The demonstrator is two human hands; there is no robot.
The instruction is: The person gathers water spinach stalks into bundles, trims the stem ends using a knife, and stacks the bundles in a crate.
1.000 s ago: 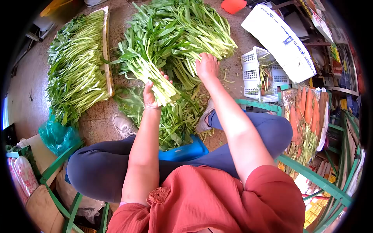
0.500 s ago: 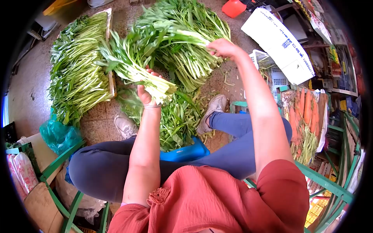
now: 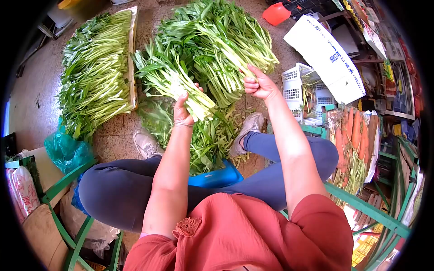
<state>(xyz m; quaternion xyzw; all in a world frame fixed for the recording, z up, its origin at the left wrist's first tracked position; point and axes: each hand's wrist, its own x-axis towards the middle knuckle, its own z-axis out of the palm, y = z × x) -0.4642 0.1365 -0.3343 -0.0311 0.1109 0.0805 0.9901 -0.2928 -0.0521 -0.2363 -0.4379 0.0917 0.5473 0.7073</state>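
Note:
My left hand (image 3: 186, 106) is wrapped round a thick bunch of water spinach (image 3: 165, 81), its cut pale stem ends pointing toward me and its leaves away. My right hand (image 3: 261, 84) pinches the stem ends of a few more stalks (image 3: 233, 55), which slant up and left over a large pile of water spinach (image 3: 212, 20) on the floor. Between my feet lies a heap of loose leaves and trimmings (image 3: 210, 140), just below the left hand.
At the left, bunches of water spinach (image 3: 97, 67) lie in a row on a board (image 3: 133, 58). A white box (image 3: 323, 58), a white plastic basket (image 3: 293, 92) and carrots (image 3: 355, 131) are at the right. A teal plastic bag (image 3: 68, 151) sits by the green frame (image 3: 368, 210).
My right hand has come closer to me with its stalks, which now lean over the pile. My left hand has shifted slightly right with its bunch.

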